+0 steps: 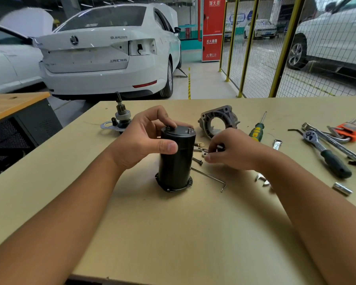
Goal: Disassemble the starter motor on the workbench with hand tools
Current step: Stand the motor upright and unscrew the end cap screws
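Starter motor body (176, 159), black cylinder, stands upright on its flanged base near centre of the worktop (173, 233). Left hand (146, 138) grips it near the top: thumb across the near side, fingers curled over the end cap, where two small studs protrude. Right hand (232, 150) sits just right of the body, low over the worktop, fingers curled and pinching a small dark part (220, 147); what it is cannot be told. Loose bolts (198, 161) and small fasteners lie between body and right hand. Long hex key (211, 178) lies just right of the base. Grey drive-end housing (218, 121) rests farther back, right of the body. Pinion drive assembly (120, 116) stands upright at far left beside a flat metal plate (107, 126). Green-and-yellow screwdriver (257, 129) lies right of the housing. Ratchet wrench (325, 153), orange hex key set (347, 131) and a loose socket (342, 189) at right.
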